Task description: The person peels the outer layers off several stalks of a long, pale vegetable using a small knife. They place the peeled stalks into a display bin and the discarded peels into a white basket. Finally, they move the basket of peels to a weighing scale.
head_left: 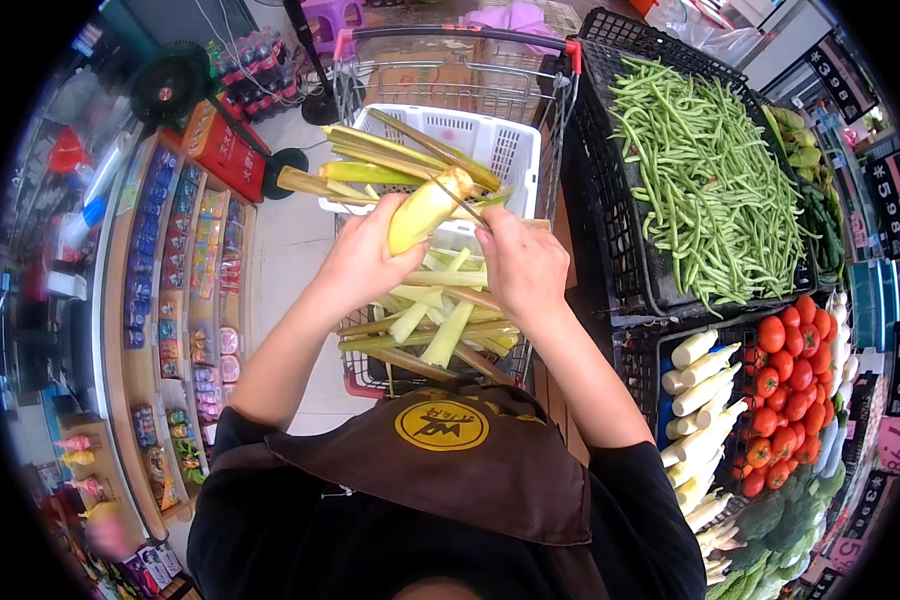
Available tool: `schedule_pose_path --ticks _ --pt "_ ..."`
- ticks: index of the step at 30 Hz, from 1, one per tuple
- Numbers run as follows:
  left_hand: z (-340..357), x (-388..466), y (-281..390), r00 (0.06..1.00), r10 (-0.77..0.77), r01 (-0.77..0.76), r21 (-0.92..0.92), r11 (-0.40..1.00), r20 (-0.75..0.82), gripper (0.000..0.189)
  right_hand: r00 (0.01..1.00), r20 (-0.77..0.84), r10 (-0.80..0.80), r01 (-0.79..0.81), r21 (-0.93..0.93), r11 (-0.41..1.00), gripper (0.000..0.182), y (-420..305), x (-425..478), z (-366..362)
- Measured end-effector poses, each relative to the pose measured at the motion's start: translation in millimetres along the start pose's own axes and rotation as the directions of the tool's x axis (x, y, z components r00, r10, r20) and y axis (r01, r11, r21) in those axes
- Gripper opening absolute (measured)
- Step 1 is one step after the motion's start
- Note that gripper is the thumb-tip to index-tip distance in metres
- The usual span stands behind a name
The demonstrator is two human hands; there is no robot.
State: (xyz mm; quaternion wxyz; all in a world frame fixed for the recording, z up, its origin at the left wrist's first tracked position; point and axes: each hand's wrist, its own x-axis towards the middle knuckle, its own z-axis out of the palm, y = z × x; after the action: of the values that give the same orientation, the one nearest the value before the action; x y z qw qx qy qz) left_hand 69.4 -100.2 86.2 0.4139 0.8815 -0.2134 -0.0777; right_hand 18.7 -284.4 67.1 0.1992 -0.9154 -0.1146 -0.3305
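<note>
My left hand [375, 244] grips a pale yellow-green plant stem [427, 214], likely a water bamboo shoot, its cut end pointing up and right. Close by on the right, my right hand [523, 262] is closed around something mostly hidden in the fist; a thin dark blade [459, 198] runs from it across the stem's upper end. Behind both hands, long unpeeled stalks [390, 154] lie in a white plastic basket [521, 139] on a shopping cart. Peeled green husks [435, 319] are heaped in the cart below my hands.
The cart's handle [457, 32] is at the far end. To the right stand black crates with green beans [712, 180], tomatoes [791, 390] and pale peeled shoots [701, 397]. Shelves of packaged goods [195, 300] stand at the left, with a black fan [166, 94] behind them.
</note>
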Motion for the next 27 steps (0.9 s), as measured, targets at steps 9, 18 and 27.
schedule_pose_path --ticks 9,18,27 --pt "5 3 -12 1.0 0.008 -0.008 -0.069 0.998 -0.005 0.039 0.993 0.028 -0.117 0.119 -0.123 0.985 0.009 11 13 24" --pt "4 -14 -28 0.947 -0.032 -0.124 -0.456 0.881 -0.32 0.037 0.897 0.4 0.19 -0.04 -0.353 0.935 0.008 88 -45 44" --pt "21 -20 -44 0.944 0.203 -0.3 -0.418 0.857 -0.261 0.054 0.94 0.102 0.325 -0.328 0.521 0.788 0.029 36 -10 18"
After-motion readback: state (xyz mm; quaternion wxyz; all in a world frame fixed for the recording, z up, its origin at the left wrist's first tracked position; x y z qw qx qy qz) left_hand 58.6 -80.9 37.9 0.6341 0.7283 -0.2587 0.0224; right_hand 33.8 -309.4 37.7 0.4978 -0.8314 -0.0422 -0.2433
